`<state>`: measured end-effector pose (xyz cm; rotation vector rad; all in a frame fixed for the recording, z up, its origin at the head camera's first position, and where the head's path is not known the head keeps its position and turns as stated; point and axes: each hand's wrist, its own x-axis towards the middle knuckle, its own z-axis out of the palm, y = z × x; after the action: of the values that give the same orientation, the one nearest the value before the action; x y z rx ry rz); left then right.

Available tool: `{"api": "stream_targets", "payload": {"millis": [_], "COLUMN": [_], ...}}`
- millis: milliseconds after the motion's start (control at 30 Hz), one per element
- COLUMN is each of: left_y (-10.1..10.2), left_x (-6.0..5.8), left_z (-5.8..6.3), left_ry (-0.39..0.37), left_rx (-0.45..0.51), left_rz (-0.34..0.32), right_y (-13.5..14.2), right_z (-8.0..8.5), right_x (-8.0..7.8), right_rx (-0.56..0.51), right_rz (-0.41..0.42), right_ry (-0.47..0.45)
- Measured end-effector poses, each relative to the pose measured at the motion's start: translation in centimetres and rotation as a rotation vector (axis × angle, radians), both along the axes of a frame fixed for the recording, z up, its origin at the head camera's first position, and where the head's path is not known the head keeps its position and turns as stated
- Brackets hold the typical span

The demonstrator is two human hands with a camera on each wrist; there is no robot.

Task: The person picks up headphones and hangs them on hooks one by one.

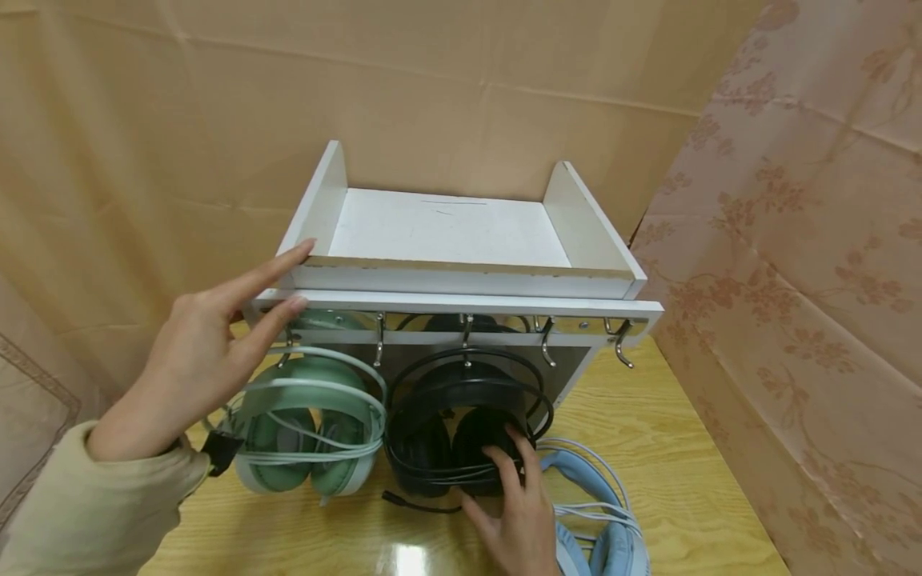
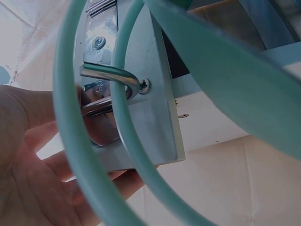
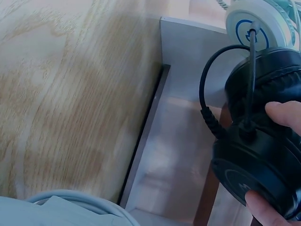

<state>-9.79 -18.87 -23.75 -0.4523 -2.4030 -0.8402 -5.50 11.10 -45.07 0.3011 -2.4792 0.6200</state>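
Note:
A black headset [image 1: 468, 392] with a boom microphone and coiled cable hangs at the middle of the white hook rack [image 1: 461, 304]. My right hand [image 1: 522, 512] grips its right ear cup from below. In the right wrist view, the thumb and a finger lie on either side of that black ear cup [image 3: 254, 162]. At the rack's left end my left hand [image 1: 194, 352] holds the board's edge between thumb and fingers. Below it hangs a green headset [image 1: 306, 396] with its cable looped. Its green cable [image 2: 127, 117] passes close to the metal hook [image 2: 106, 73].
Light blue headphones [image 1: 619, 544] with a bundled cable lie on the wooden table [image 1: 691, 448] at right. Metal hooks [image 1: 547, 344] stick out along the rack's front. Above is a white shelf [image 1: 446, 228] with raised sides. A beige curtain [image 1: 446, 88] hangs behind.

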Motion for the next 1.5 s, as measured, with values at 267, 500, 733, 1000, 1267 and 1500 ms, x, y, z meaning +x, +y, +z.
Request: {"api": "stream_targets", "payload": {"millis": [267,500,733,1000,1267,1500], "left_y": [-0.1,-0.2,-0.1,-0.1,0.0,0.0], "left_x": [0.0,0.0,-0.1,-0.1,-0.1,-0.1], "left_z": [-0.1,-0.2,-0.1,-0.2,-0.1,-0.1], "left_ry": [0.019,0.005,0.014,0.032,0.023,0.006], "left_rx": [-0.011,-0.011,-0.003,-0.019,-0.015,0.002], "left_rz": [0.021,0.028,0.019,0.024,0.022,0.013], "right_y": [0.4,0.7,0.8,1.0,1.1,1.1], "right_z": [0.6,1.3,1.4,1.5,1.6,1.5], "right_x": [-0.3,-0.5,-0.7,-0.9,-1.2,-1.3], "right_rx": [-0.006,-0.039,-0.038,-0.065,-0.096,-0.095], "right_rz": [0.04,0.078,0.087,0.105,0.106,0.094], "right_ry": [0.009,-0.021,-0.013,-0.012,-0.012,-0.03]}}
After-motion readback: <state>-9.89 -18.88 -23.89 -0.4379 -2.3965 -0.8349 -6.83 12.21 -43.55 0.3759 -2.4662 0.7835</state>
